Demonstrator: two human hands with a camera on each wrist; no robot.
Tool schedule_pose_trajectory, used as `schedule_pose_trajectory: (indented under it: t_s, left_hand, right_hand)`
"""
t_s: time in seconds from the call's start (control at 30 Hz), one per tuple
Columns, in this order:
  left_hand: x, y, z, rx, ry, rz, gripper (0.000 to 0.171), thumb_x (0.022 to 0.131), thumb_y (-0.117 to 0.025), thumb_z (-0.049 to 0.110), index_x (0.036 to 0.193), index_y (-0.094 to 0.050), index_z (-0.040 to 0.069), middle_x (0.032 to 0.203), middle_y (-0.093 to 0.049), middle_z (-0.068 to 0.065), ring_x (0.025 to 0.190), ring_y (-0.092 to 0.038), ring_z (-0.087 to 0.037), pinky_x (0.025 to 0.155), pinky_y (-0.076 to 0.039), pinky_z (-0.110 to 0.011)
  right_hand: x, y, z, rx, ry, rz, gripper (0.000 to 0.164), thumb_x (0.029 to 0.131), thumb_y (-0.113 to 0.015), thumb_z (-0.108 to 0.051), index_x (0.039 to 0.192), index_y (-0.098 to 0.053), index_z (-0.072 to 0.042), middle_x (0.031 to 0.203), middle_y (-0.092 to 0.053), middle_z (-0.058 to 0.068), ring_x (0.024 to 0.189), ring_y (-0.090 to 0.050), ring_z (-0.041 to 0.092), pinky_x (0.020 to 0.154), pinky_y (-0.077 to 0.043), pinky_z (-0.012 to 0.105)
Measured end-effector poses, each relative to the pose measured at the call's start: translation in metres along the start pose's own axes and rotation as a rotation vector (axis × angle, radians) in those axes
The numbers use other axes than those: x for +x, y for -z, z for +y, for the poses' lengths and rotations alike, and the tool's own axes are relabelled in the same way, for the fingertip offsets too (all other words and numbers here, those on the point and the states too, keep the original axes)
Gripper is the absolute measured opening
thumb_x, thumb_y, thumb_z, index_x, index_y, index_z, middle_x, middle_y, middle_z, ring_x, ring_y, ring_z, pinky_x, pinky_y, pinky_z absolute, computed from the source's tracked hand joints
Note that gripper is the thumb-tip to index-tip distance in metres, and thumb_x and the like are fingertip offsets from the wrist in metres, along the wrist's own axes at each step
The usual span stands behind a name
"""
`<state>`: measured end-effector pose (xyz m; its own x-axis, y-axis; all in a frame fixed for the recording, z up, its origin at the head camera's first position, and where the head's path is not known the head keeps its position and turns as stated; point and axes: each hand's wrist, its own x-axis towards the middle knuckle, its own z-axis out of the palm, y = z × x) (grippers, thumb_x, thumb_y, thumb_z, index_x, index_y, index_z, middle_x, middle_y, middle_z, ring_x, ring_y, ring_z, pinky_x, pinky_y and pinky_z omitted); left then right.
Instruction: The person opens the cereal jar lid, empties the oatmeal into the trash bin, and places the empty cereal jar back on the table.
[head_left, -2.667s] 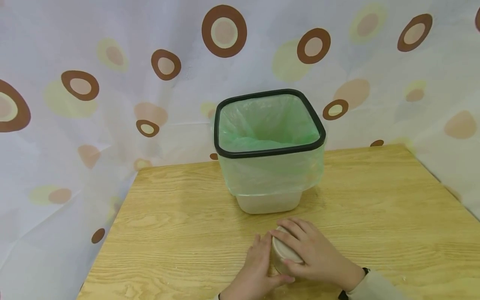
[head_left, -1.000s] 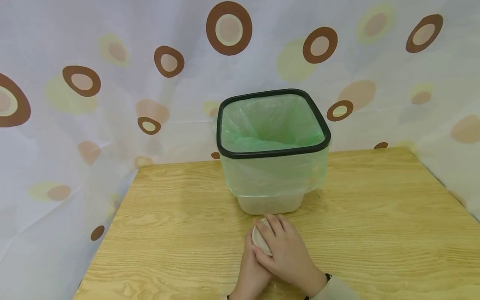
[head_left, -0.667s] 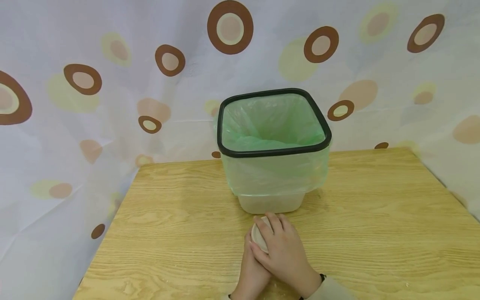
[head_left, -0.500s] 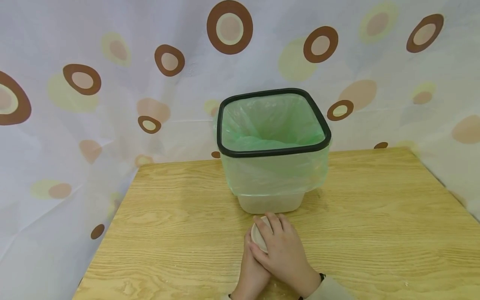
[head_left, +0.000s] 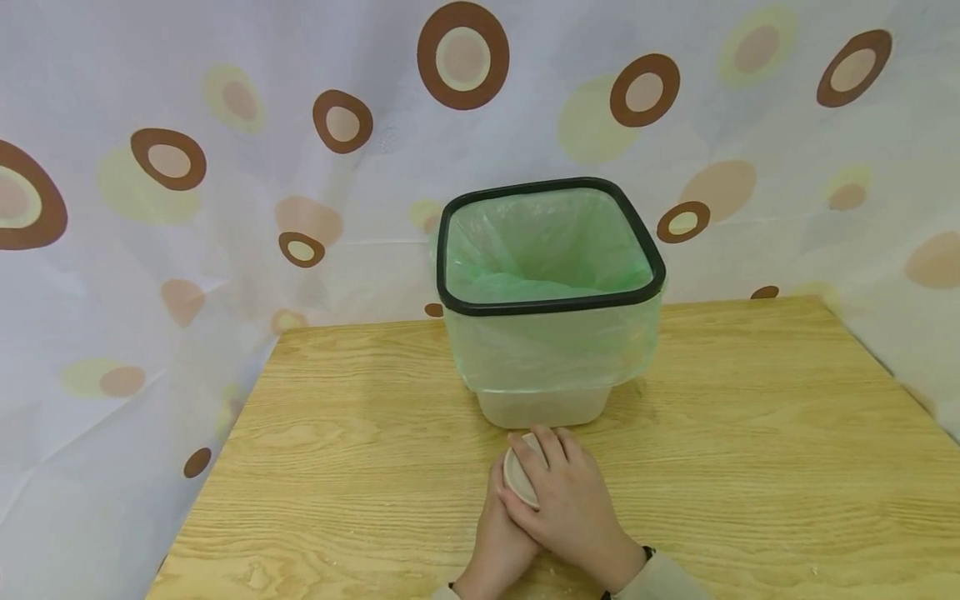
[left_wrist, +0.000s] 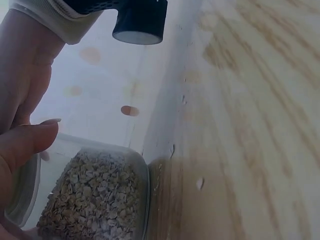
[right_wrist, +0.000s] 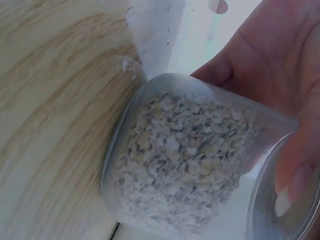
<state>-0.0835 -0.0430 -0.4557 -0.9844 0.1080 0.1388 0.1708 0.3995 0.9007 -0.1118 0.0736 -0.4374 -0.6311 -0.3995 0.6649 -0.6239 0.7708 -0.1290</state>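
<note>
A clear jar [right_wrist: 180, 160] of oat flakes stands on the table, its beige lid [head_left: 517, 483] partly showing between the hands in the head view. My right hand [head_left: 566, 500] lies over the top and grips the lid, fingers spread across it and thumb at its near edge. Lower on the left, my left hand [head_left: 499, 533] wraps the jar's side, partly covered by the right one. The oats fill much of the jar [left_wrist: 97, 195] in the left wrist view. Most of the jar's body is hidden by the hands in the head view.
Just behind the hands stands a bin [head_left: 543, 408] with a black rim [head_left: 551, 308] and a green liner bag [head_left: 555, 350] folded over its outside. The wooden table [head_left: 360, 467] meets a spotted backdrop [head_left: 375, 200] at the back and sides. Small flakes [left_wrist: 200, 183] lie on the table.
Since the earliest frame, both hands and the jar have shifted left and slightly away, and the left hand has wrapped further round the jar. Over the last second they have barely moved.
</note>
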Motion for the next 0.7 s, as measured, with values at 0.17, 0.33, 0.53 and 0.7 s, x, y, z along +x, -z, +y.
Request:
schedule_pose_trajectory:
  t_s: [0.17,0.33,0.53,0.7]
  left_hand:
    - [0.001,0.004,0.000,0.032,-0.023,-0.028,0.089,0.077,-0.082,0.017,0.141,-0.026,-0.008,0.136,-0.045,-0.025,0.119,-0.052,-0.039,0.091,-0.049,-0.047]
    - [0.005,0.006,-0.004,0.092,-0.063,-0.051,0.093,0.074,-0.084,0.016,0.140,-0.025,-0.012,0.137,-0.042,-0.028,0.119,-0.052,-0.041,0.092,-0.048,-0.048]
    - [0.009,0.006,-0.007,0.037,-0.081,-0.056,0.096,0.070,-0.085,0.010,0.139,-0.023,-0.016,0.136,-0.042,-0.030,0.119,-0.051,-0.043,0.093,-0.047,-0.049]
    - [0.011,0.007,-0.009,-0.018,-0.081,-0.069,0.096,0.068,-0.086,0.007,0.138,-0.023,-0.015,0.136,-0.043,-0.030,0.119,-0.051,-0.043,0.094,-0.047,-0.047]
  right_hand:
    - [-0.001,0.000,0.001,0.003,0.013,0.010,0.066,0.101,-0.025,-0.056,0.113,-0.068,-0.008,0.111,-0.060,0.020,0.092,-0.057,0.038,0.064,-0.053,0.049]
    - [0.000,0.001,0.003,0.016,0.042,0.015,0.065,0.101,-0.027,-0.056,0.111,-0.070,-0.009,0.111,-0.060,0.021,0.091,-0.058,0.038,0.067,-0.053,0.050]
    - [0.001,-0.001,0.007,0.035,0.095,0.035,0.060,0.101,-0.031,-0.054,0.110,-0.071,-0.010,0.110,-0.060,0.020,0.090,-0.059,0.037,0.072,-0.052,0.051]
    - [0.001,-0.001,0.008,0.051,0.111,0.030,0.057,0.101,-0.032,-0.053,0.110,-0.071,-0.013,0.109,-0.061,0.020,0.091,-0.060,0.037,0.075,-0.052,0.051]
